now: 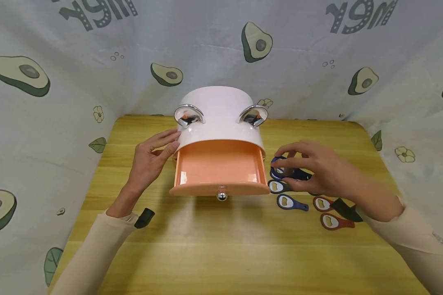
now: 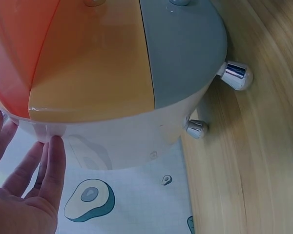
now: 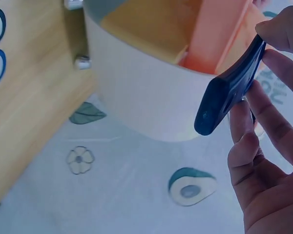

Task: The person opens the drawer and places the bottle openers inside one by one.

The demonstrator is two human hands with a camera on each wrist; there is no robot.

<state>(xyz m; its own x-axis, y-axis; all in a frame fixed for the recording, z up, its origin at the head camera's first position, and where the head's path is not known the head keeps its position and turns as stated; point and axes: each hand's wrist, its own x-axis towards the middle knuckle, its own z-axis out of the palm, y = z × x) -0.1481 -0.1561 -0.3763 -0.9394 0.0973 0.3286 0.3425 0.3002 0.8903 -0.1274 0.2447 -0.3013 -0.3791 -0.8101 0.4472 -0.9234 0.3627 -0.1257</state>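
Observation:
A rounded white case (image 1: 221,116) stands on the table with its orange drawer (image 1: 195,189) pulled out and a round silver knob (image 1: 222,196) on the front. Nothing lies on the drawer's visible floor. My left hand (image 1: 147,157) rests its fingertips against the case's left side; the left wrist view shows these fingers touching the white wall. To the right of the drawer my right hand (image 1: 317,166) pinches a dark blue bottle opener (image 3: 229,92) between thumb and fingers. Below that hand lie a blue bottle opener (image 1: 293,203) and a red bottle opener (image 1: 337,221), among several others.
Two shiny chrome-rimmed pieces (image 1: 189,114) stick out from the case's upper front. A wooden table (image 1: 221,250) carries everything. Behind and beside it hangs a pale cloth (image 1: 206,41) printed with avocados. Dark straps (image 1: 145,218) sit at both wrists.

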